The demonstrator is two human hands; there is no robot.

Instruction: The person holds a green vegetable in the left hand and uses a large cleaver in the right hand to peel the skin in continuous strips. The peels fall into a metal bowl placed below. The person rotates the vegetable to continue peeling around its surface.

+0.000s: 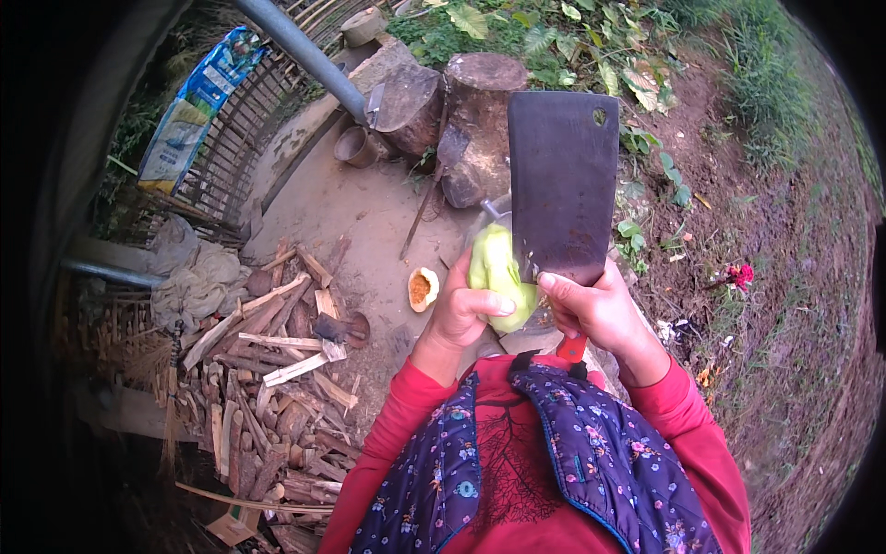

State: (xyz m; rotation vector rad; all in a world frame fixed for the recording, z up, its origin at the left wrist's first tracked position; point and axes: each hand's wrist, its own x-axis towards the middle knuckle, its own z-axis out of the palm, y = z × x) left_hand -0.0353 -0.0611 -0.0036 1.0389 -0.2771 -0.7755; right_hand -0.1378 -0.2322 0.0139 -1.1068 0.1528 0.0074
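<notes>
My left hand (465, 305) grips a pale green, knobbly vegetable (497, 266), perhaps a chayote, with the thumb across its near side. Around the handle end of a wide cleaver (564, 183) my right hand (588, 305) is closed. The dark blade stands up and away from me, with a hole near its far corner. Below the hand shows the red end of the handle (572, 347). The blade's left edge is close beside the vegetable; whether it touches cannot be told. Behind both, a clear container or bag (484, 220) is partly hidden.
Split firewood (277, 401) lies heaped at left, with an axe head (331, 327) on it. A hollowed gourd half (423, 289) rests on the concrete. Beyond stand tree stumps (484, 73), a leaning stick (421, 215) and a bucket (356, 147). A metal pole (304, 52) crosses upper left.
</notes>
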